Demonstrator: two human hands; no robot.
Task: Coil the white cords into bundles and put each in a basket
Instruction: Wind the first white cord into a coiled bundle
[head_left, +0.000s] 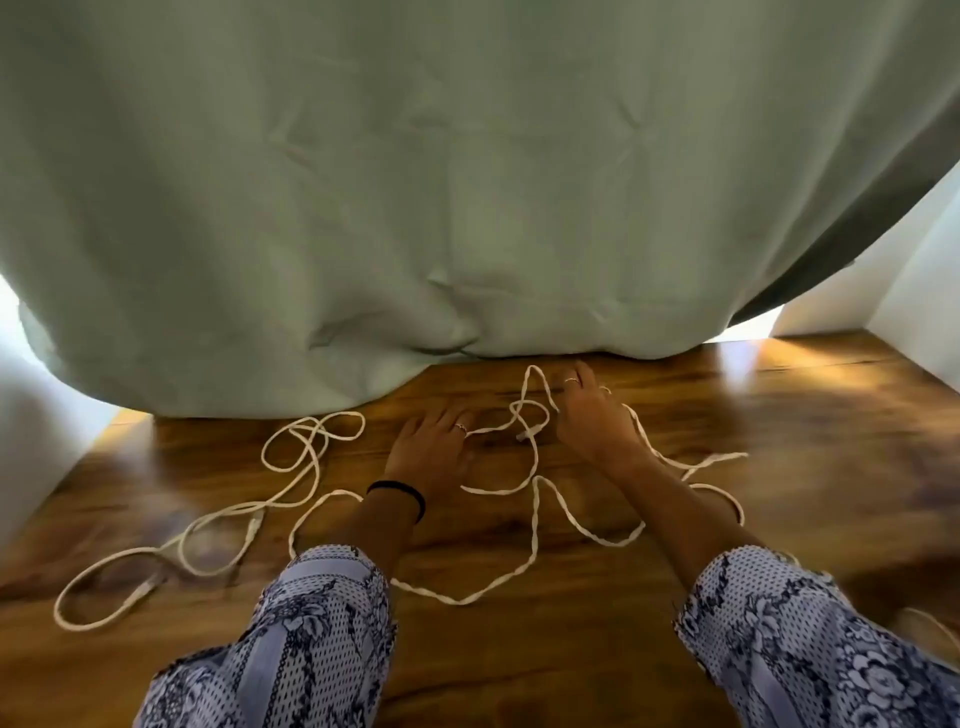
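Cords lie loose on the wooden floor (519, 675): one white cord (535, 519) sprawls in open loops between both forearms, a second cord (291, 467) trails off to the left. Left hand (431, 447) rests flat with fingers spread beside a strand; right hand (597, 421) looks to be lifting a loop, though its grip is blurred and I cannot tell. No basket shows. Pulling now could cinch the crossed loops near the fingers into a knot, or drag strands under the green cloth (467, 182)

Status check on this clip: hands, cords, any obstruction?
Left hand open, flat by cord. Right hand open, fingers at white cord. Cords uncoiled on floor. No basket visible.
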